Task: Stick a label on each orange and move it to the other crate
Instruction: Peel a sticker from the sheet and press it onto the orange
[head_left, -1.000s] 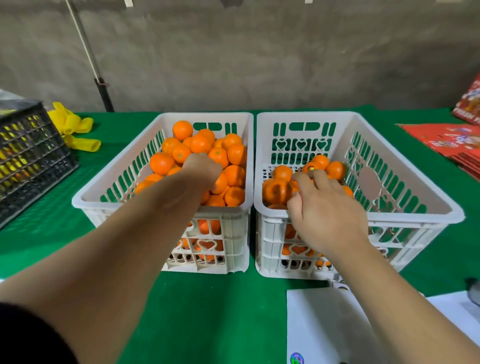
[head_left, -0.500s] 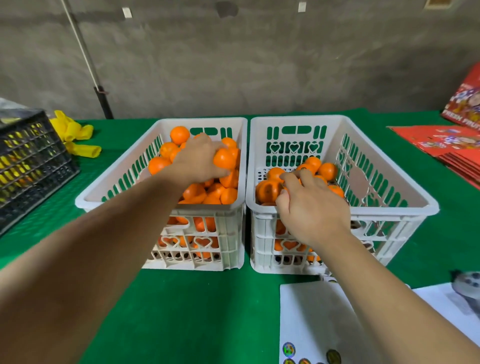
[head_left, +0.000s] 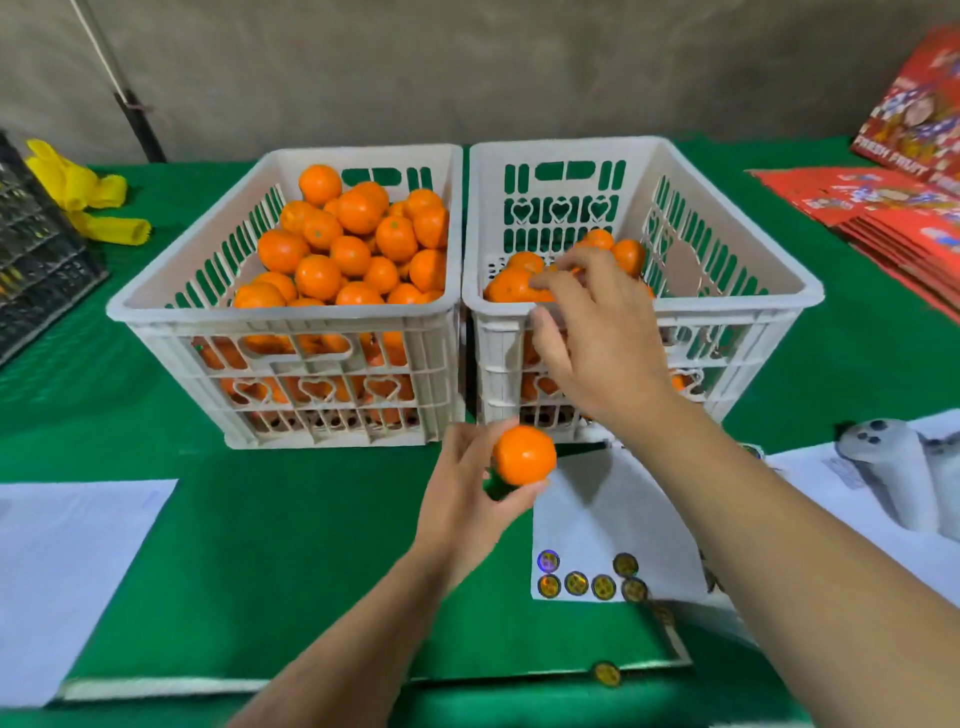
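Two white crates stand side by side on the green table. The left crate (head_left: 171, 291) is heaped with oranges (head_left: 353, 244). The right crate (head_left: 753, 301) holds a few oranges (head_left: 514, 283) at its near left. My left hand (head_left: 467, 499) grips one orange (head_left: 523, 455) in front of the crates, above the table. My right hand (head_left: 597, 332) hovers over the right crate's front rim with spread, relaxed fingers and holds nothing. A white sticker sheet (head_left: 608, 519) with several round labels (head_left: 576, 583) lies below my right arm.
A black crate (head_left: 36, 260) and yellow foam nets (head_left: 83, 197) sit at the far left. Red cartons (head_left: 893, 208) are stacked at the right. White paper (head_left: 62, 561) lies at the near left, and a white roll (head_left: 893, 473) at the right.
My left hand lifted an orange out of the left crate and brought it toward me, in front of the crates. My right hand rose from the oranges in the right crate and opened.
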